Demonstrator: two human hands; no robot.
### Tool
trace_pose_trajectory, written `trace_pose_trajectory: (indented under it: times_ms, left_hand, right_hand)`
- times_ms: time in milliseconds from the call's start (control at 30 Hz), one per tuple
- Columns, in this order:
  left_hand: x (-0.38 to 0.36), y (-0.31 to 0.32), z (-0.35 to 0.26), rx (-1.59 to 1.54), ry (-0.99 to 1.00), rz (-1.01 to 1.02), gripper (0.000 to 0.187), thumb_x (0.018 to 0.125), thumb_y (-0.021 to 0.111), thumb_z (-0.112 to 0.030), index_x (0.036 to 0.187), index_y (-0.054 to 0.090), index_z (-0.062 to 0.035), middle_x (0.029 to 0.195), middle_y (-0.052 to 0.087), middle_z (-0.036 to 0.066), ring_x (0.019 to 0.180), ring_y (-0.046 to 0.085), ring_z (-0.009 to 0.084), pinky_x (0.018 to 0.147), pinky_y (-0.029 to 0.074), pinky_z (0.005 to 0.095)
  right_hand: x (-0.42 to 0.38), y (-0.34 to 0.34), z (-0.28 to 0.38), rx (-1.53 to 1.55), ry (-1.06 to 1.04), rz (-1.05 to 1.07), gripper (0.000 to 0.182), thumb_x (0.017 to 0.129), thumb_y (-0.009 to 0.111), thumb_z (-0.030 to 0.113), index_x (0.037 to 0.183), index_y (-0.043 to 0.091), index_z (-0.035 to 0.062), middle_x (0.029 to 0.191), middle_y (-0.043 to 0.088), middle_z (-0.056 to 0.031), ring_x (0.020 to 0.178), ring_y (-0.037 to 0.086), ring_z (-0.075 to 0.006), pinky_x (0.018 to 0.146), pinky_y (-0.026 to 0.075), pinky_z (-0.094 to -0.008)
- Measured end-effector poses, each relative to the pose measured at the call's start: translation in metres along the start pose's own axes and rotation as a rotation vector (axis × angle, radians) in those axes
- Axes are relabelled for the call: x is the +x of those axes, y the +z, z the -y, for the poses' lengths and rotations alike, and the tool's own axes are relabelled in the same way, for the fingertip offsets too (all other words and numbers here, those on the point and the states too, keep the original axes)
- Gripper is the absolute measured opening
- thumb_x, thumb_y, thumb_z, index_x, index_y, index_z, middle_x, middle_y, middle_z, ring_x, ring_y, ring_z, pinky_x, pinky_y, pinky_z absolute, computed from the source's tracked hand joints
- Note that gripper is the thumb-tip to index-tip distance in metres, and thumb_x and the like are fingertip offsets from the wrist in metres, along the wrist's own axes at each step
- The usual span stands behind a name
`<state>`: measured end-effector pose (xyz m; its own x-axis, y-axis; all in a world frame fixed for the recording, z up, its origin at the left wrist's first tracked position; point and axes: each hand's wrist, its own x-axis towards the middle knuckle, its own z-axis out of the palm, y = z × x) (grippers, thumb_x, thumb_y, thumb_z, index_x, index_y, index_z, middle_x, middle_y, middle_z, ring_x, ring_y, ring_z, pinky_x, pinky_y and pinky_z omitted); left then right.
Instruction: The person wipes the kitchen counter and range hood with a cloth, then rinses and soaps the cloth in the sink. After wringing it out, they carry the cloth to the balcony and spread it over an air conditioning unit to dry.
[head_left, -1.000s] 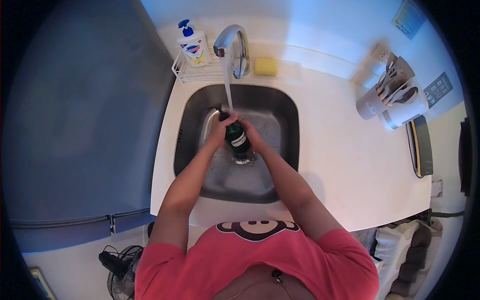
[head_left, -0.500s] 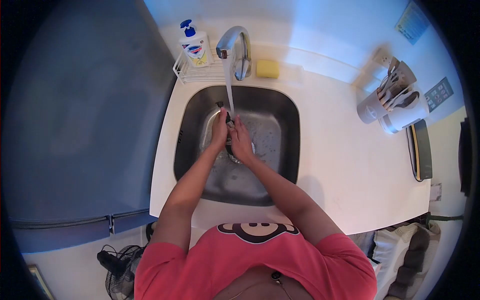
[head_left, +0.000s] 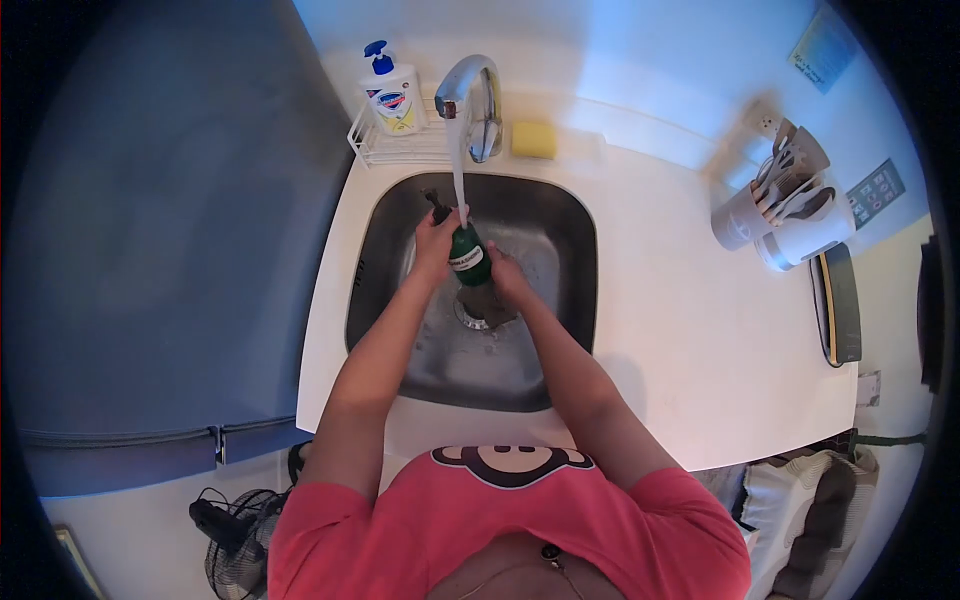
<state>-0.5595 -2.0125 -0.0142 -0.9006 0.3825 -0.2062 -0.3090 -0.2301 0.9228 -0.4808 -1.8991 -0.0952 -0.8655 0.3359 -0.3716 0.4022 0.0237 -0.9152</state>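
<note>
A green pump bottle (head_left: 469, 243) with a white label and a black pump head is held tilted over the sink (head_left: 557, 378), under the running water. My left hand (head_left: 434, 246) is closed round its neck, just below the pump. At the bottle's right side, my right hand (head_left: 507, 274) grips near its base, with some fingers hidden behind it. Water from the chrome faucet (head_left: 470, 75) falls onto the bottle's upper part. Below the bottle, the metal drain (head_left: 470, 318) is partly visible.
Behind the sink, a white soap bottle (head_left: 393, 100) with a blue pump stands in a white wire rack (head_left: 375, 150). A yellow sponge (head_left: 533, 140) lies right of the faucet. Utensils fill a holder (head_left: 738, 220) on the right of the counter (head_left: 690, 330).
My hands have moved apart, so the green bottle and its label now show between them. My right hand has shifted right and slightly down; the water still runs.
</note>
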Motion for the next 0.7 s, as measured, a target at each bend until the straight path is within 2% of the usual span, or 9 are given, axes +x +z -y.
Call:
trace_pose_trajectory:
  times_ms: [67, 167, 267, 367, 467, 567, 700]
  left_hand:
    - [0.006, 0.001, -0.004, -0.066, -0.099, -0.018, 0.025, 0.077, 0.068, -0.019, 0.096, 0.056, -0.0085, 0.085, 0.058, 0.001, 0.076, 0.055, 0.013, 0.066, 0.043, 0.0263]
    - [0.01, 0.001, -0.008, -0.065, -0.286, 0.021, 0.03, 0.077, 0.068, -0.015, 0.103, 0.053, -0.0101, 0.089, 0.059, 0.002, 0.079, 0.057, 0.0154, 0.071, 0.045, 0.0276]
    - [0.001, 0.003, -0.019, 0.083, -0.296, 0.121, 0.035, 0.076, 0.068, -0.013, 0.106, 0.051, -0.0096, 0.091, 0.058, 0.003, 0.085, 0.056, 0.0164, 0.076, 0.045, 0.0299]
    - [0.001, -0.005, -0.023, 0.205, -0.358, 0.2, 0.033, 0.077, 0.067, -0.014, 0.106, 0.051, -0.0101, 0.092, 0.058, 0.003, 0.09, 0.055, 0.0161, 0.078, 0.045, 0.0337]
    - [0.003, -0.009, -0.015, 0.175, -0.264, 0.221, 0.03, 0.079, 0.065, -0.014, 0.105, 0.05, -0.0102, 0.095, 0.058, 0.003, 0.094, 0.054, 0.0159, 0.081, 0.044, 0.0344]
    - [0.005, -0.019, -0.014, -0.086, -0.291, 0.309, 0.029, 0.08, 0.064, -0.014, 0.105, 0.051, -0.0098, 0.099, 0.058, 0.003, 0.095, 0.054, 0.0148, 0.083, 0.043, 0.0317]
    - [-0.008, -0.025, -0.029, 0.034, -0.183, 0.445, 0.03, 0.081, 0.063, -0.013, 0.107, 0.052, -0.0079, 0.101, 0.058, 0.001, 0.095, 0.053, 0.0126, 0.085, 0.041, 0.0278]
  right_hand:
    - [-0.009, 0.007, 0.005, 0.58, 0.131, 0.097, 0.052, 0.089, 0.034, 0.052, 0.113, 0.053, 0.0102, 0.107, 0.056, -0.0132, 0.091, 0.057, -0.0286, 0.083, 0.044, -0.0461]
    - [-0.021, 0.002, 0.015, 0.718, 0.213, 0.184, 0.052, 0.087, 0.036, 0.056, 0.11, 0.053, 0.0124, 0.101, 0.057, -0.0095, 0.087, 0.057, -0.0264, 0.072, 0.05, -0.0462]
    - [-0.033, -0.008, 0.024, 0.808, 0.306, 0.176, 0.047, 0.089, 0.035, 0.051, 0.106, 0.054, 0.0116, 0.096, 0.057, -0.0099, 0.083, 0.057, -0.0254, 0.067, 0.053, -0.042]
    - [-0.017, -0.01, 0.012, 0.874, 0.433, 0.224, 0.041, 0.091, 0.032, 0.042, 0.105, 0.055, 0.0114, 0.096, 0.058, -0.0097, 0.081, 0.058, -0.0278, 0.066, 0.053, -0.0432]
    - [-0.018, -0.009, 0.013, 0.771, 0.503, 0.244, 0.037, 0.091, 0.03, 0.036, 0.104, 0.055, 0.012, 0.094, 0.059, -0.0097, 0.079, 0.06, -0.0285, 0.062, 0.055, -0.0421]
    - [-0.023, -0.008, 0.016, 0.75, 0.493, 0.25, 0.038, 0.09, 0.029, 0.037, 0.103, 0.055, 0.0122, 0.091, 0.06, -0.0111, 0.079, 0.06, -0.0268, 0.062, 0.054, -0.0416]
    - [-0.025, -0.01, 0.023, 0.787, 0.478, 0.271, 0.043, 0.09, 0.031, 0.042, 0.109, 0.053, 0.01, 0.098, 0.058, -0.0112, 0.082, 0.059, -0.03, 0.062, 0.054, -0.0421]
